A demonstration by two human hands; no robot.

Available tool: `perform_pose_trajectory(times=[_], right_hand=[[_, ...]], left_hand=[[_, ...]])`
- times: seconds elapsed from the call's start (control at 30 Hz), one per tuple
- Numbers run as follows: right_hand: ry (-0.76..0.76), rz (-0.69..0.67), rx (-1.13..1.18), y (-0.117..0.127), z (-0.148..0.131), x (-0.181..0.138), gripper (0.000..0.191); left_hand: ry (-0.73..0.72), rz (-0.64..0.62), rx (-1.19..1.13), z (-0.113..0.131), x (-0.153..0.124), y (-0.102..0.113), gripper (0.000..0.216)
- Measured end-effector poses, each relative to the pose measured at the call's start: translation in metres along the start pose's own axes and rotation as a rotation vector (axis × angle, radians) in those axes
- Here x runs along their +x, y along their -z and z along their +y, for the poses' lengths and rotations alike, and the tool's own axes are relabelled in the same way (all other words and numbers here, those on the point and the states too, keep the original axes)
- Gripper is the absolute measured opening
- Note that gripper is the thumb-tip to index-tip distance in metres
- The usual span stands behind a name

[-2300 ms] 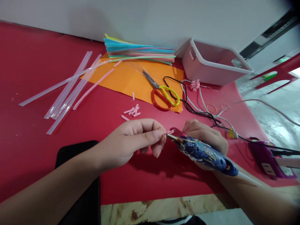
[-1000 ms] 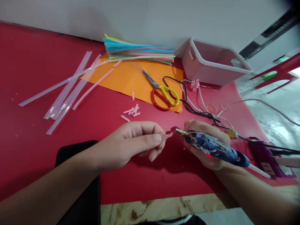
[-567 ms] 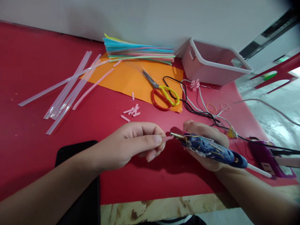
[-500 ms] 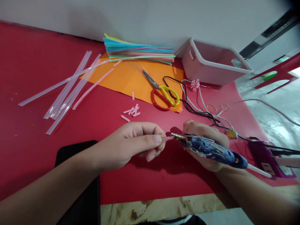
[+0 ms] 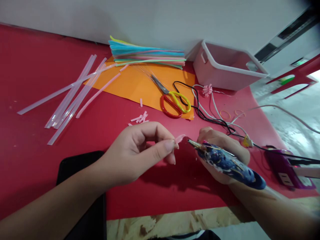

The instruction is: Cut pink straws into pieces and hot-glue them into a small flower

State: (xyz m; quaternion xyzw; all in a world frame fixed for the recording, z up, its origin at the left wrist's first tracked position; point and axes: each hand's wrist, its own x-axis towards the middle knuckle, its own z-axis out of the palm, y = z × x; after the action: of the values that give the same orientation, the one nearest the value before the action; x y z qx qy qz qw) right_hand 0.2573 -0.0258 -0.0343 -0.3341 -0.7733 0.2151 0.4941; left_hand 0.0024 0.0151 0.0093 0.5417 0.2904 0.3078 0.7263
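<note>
Between thumb and fingertips, my left hand pinches a short pink pipe cleaner piece, its free end pointing right. My right hand is wrapped round a blue hot glue gun smeared with dried glue. The gun's metal nozzle points left, a small gap away from the pink piece. A clear glue stick sticks out of its back end. Several cut pink pieces lie on the red table just beyond my left hand. Scissors with red and yellow handles rest partly on an orange sheet.
Glue sticks and a longer pink pipe cleaner lie left. A coloured pipe cleaner bundle is at the back, beside a pink bin. Cables, a pink fluffy flower and a purple power strip are right; a black tray is front left.
The glue gun's nozzle has drawn back right and slightly down from the pink piece. My left hand has risen a little, tilting the piece upward.
</note>
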Motion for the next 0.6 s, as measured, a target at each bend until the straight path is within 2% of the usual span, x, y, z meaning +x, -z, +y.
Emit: perform_pose_trajectory(times=[0.3,0.43,0.6], right_hand=[[-0.009,-0.043,-0.011,0.0016,0.0050,-0.0030,0.015],[-0.019,-0.032,-0.017,0.0010,0.0050,-0.0027,0.014],[-0.034,-0.009,-0.041,0.0004,-0.0003,0.0012,0.011]], left_hand=[[-0.131,0.049,0.187,-0.0007,0.0018,-0.0026,0.013],[-0.149,0.061,0.192,-0.0020,0.0016,-0.0019,0.012],[-0.137,0.014,0.160,-0.0031,0.0011,-0.0007,0.012]])
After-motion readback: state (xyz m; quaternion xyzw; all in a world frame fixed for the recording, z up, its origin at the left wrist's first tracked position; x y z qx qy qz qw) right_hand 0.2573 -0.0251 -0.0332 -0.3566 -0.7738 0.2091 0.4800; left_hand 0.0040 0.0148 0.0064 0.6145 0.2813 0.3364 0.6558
